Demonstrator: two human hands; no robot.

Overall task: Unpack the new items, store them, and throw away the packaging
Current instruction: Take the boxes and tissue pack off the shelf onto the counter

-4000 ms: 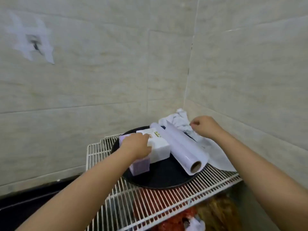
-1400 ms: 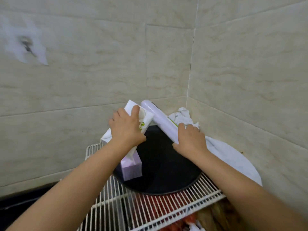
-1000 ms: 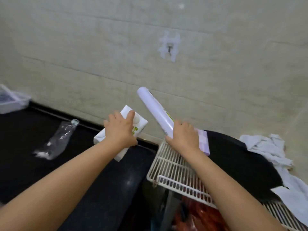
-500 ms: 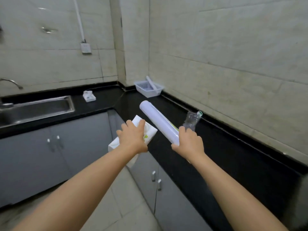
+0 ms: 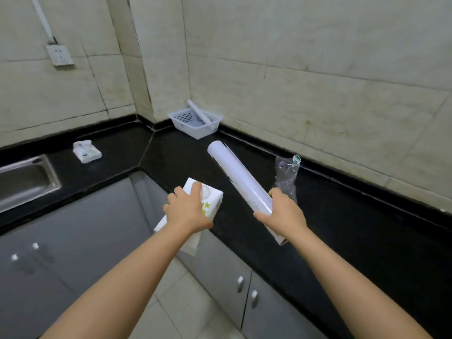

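Head view: left hand gripping tissue pack, right hand gripping roll, long axis pointing toward basket ahead on bench

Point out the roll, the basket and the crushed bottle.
roll [image 5: 234, 174], head view, middle of its tube
basket [image 5: 189, 127], head view, front wall
crushed bottle [image 5: 286, 177], head view, its crumpled body

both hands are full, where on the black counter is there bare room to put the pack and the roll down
The widest bare patch of counter lies between the small white packet and the white basket. More free room runs along the right-hand stretch, nearer than the crushed plastic bottle. It is crowded at the basket corner and around the bottle beside the right hand holding the roll.
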